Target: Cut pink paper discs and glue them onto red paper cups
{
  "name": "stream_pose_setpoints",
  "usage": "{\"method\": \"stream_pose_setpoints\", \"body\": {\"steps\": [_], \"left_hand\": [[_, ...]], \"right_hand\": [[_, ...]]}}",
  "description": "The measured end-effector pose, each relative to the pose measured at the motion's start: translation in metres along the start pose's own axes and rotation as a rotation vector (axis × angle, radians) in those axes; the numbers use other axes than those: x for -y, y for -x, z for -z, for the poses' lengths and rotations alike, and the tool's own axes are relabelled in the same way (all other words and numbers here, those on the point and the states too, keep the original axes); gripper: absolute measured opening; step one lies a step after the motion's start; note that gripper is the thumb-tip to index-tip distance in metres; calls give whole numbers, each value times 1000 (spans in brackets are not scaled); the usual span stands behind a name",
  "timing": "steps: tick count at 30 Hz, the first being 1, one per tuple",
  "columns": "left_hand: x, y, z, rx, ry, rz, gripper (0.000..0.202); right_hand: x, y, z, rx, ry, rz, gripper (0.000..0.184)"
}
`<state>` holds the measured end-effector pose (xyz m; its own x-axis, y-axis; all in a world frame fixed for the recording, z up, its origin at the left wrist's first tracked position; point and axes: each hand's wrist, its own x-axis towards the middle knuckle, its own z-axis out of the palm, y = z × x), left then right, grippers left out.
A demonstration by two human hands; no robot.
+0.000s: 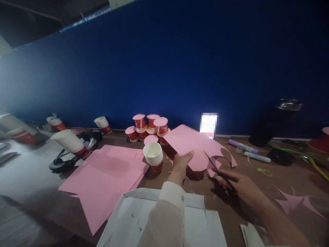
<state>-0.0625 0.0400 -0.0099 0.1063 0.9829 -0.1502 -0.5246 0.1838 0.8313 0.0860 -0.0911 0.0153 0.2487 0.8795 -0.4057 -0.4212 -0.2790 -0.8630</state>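
My left hand (181,164) pinches a sheet of pink paper (183,139), thumb on top, and holds it above the brown table. A round outline is drawn on the sheet's near part, and its right side is partly cut into curved strips. My right hand (232,181) is closed around a pair of dark scissors (223,175), whose blades lie at the right edge of the round outline. Just left of my left hand stands a white paper cup (153,154) with a red base. Behind it are several red cups (141,122) stacked up, topped with pink discs.
More pink sheets (110,171) lie to the left. A white cardboard box (144,206) sits in front. Leaning paper cups (67,141) and a black cable stand left. Right are markers (243,146), a dark bottle (269,120) and pink scraps (293,202). A blue partition (164,65) closes the back.
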Motion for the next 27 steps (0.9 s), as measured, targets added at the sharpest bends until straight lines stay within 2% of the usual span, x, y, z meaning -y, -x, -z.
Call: {"method": "stream_pose_setpoints", "body": {"steps": [5,12,20,27], "left_hand": [[-2,-2,2,-58,-43,-4,59],[-7,1,4,-8,-142,1,59],[-9,1,7,20,-136,21,64],[-10,0,9,39,-119,31,63]], "right_hand": [[1,0,0,-14,15,-74,45],[4,-2,0,13,19,-102,50],[3,-3,2,51,4,-101,54],[0,-5,7,72,10,-105,48]]}}
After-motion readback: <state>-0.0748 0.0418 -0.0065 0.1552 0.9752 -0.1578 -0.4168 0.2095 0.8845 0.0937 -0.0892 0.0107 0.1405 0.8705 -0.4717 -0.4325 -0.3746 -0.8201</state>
